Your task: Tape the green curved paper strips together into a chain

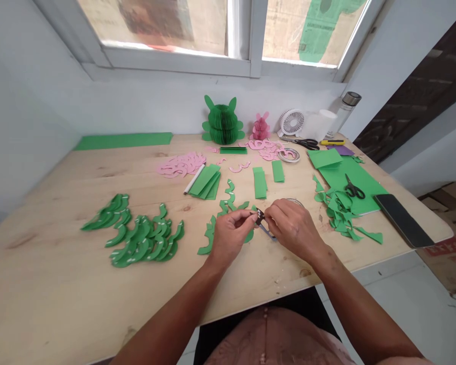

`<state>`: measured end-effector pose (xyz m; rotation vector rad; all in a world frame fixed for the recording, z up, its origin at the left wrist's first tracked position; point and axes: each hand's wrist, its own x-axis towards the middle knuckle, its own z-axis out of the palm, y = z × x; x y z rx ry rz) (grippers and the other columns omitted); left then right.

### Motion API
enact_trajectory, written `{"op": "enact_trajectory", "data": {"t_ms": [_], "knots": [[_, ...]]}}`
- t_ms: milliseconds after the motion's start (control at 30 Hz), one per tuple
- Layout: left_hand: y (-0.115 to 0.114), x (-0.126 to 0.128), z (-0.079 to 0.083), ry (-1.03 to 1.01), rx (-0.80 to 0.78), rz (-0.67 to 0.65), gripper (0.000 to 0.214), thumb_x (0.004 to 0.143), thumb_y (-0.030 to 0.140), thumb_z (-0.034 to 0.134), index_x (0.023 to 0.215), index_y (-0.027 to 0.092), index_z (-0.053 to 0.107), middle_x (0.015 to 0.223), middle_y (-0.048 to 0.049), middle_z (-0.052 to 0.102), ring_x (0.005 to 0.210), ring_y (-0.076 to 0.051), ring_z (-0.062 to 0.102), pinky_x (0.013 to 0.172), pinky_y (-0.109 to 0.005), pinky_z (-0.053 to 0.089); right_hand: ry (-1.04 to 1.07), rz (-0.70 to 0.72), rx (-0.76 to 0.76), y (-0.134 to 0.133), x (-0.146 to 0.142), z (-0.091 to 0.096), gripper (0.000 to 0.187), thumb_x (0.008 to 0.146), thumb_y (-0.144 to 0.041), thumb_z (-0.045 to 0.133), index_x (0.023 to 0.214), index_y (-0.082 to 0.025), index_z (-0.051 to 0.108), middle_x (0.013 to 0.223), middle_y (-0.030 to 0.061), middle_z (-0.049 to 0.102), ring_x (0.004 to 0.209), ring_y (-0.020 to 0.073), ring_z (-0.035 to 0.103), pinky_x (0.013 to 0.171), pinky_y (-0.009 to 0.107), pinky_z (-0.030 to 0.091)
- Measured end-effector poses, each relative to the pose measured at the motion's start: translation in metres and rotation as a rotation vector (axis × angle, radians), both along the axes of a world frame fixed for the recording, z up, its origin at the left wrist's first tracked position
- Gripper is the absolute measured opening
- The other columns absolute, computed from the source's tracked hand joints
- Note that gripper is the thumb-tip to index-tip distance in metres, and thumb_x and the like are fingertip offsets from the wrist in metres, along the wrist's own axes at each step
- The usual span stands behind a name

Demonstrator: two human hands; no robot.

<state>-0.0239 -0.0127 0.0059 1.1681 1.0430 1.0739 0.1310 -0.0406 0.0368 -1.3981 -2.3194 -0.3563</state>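
Observation:
My left hand (228,234) pinches a small dark piece with white bits on it (259,216) between thumb and forefinger. Closed at the fingertips, my right hand (293,225) meets the other side of that piece; what it grips is hidden. A thin bluish strip (266,232) shows below the fingers. Under and beyond my left hand lie wavy green paper cutouts (209,235), some with white marks. Part of a tape roll (295,201) peeks out behind my right hand. A larger heap of curved green cutouts with white strips (144,243) lies to the left.
Pink cutouts (184,165), a marker (194,178) and folded green papers (207,181) lie farther back. A green honeycomb paper figure (223,121) stands by the wall, near a small fan (292,122). Rightward are green scraps (338,208), scissors (354,188) and a phone (403,220).

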Motion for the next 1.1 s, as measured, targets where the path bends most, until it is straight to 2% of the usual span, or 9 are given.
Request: {"op": "enact_trajectory", "data": {"t_ms": [133,233,333,467,567,700,867,1100], "knots": [[0.0,0.0,0.001,-0.012,-0.017,0.002,0.011,0.066,0.026,0.069,0.067,0.015,0.072,0.063,-0.0022,0.069,0.058,-0.014,0.062,0.054,-0.022,0.049,0.131,-0.008,-0.015,-0.003,0.0,0.0,0.019,0.087,-0.013,0.043,0.074,-0.019,0.055,0.07,0.0048,0.059,0.068,0.0171,0.051,0.063,0.03,0.036],[0.0,0.0,0.0,-0.022,-0.028,-0.01,0.014,0.066,0.028,0.07,0.068,0.015,0.072,0.062,-0.0028,0.068,0.058,-0.015,0.061,0.054,-0.023,0.049,0.363,-0.029,-0.066,-0.005,0.002,-0.005,0.016,0.086,-0.014,0.045,0.076,-0.019,0.055,0.07,0.004,0.058,0.069,0.0167,0.052,0.064,0.03,0.039],[0.0,0.0,0.0,-0.032,-0.049,-0.015,0.014,0.066,0.029,0.071,0.068,0.015,0.072,0.06,-0.0021,0.067,0.056,-0.014,0.06,0.052,-0.022,0.048,0.675,-0.071,-0.192,-0.007,0.004,-0.012,0.009,0.082,-0.016,0.05,0.076,-0.02,0.055,0.074,0.0032,0.061,0.071,0.0159,0.056,0.064,0.028,0.043],[-0.001,0.0,0.002,-0.023,-0.062,-0.033,0.015,0.066,0.029,0.071,0.068,0.015,0.072,0.058,-0.0013,0.067,0.054,-0.012,0.059,0.05,-0.021,0.045,0.96,-0.1,-0.426,-0.009,0.005,-0.023,0.005,0.08,-0.021,0.055,0.077,-0.019,0.057,0.097,0.0069,0.066,0.08,0.0168,0.061,0.067,0.029,0.047],[-0.002,0.001,0.004,-0.029,-0.054,-0.046,0.016,0.067,0.03,0.07,0.07,0.015,0.072,0.06,-0.0022,0.068,0.055,-0.013,0.059,0.05,-0.021,0.045,1.041,-0.103,-0.5,-0.009,0.003,-0.031,0.005,0.081,-0.022,0.054,0.077,-0.019,0.056,0.093,0.0059,0.067,0.076,0.0164,0.061,0.065,0.029,0.048],[-0.001,0.001,0.003,-0.029,-0.056,-0.052,0.016,0.067,0.03,0.07,0.07,0.014,0.072,0.059,-0.0023,0.067,0.053,-0.013,0.058,0.048,-0.02,0.043,1.074,-0.125,-0.461,-0.007,-0.001,-0.038,0.006,0.083,-0.024,0.052,0.082,-0.02,0.056,0.079,0.0035,0.065,0.073,0.0165,0.06,0.064,0.029,0.048],[0.002,0.0,-0.002,-0.034,-0.074,-0.057,0.016,0.066,0.029,0.07,0.068,0.013,0.071,0.058,-0.0024,0.067,0.05,-0.011,0.055,0.044,-0.019,0.038,1.163,-0.107,-0.445,-0.007,-0.005,-0.045,0.011,0.086,-0.03,0.05,0.086,-0.02,0.054,0.079,0.0035,0.063,0.074,0.0159,0.061,0.065,0.029,0.048],[-0.001,0.002,-0.002,-0.078,-0.118,-0.084,0.017,0.067,0.031,0.07,0.067,0.015,0.071,0.066,-0.0038,0.07,0.057,-0.014,0.06,0.051,-0.022,0.045,1.221,-0.236,-0.358,-0.004,-0.016,-0.058,0.01,0.085,-0.031,0.048,0.084,-0.022,0.047,0.069,-0.0011,0.057,0.061,0.0136,0.056,0.055,0.025,0.045]]}}
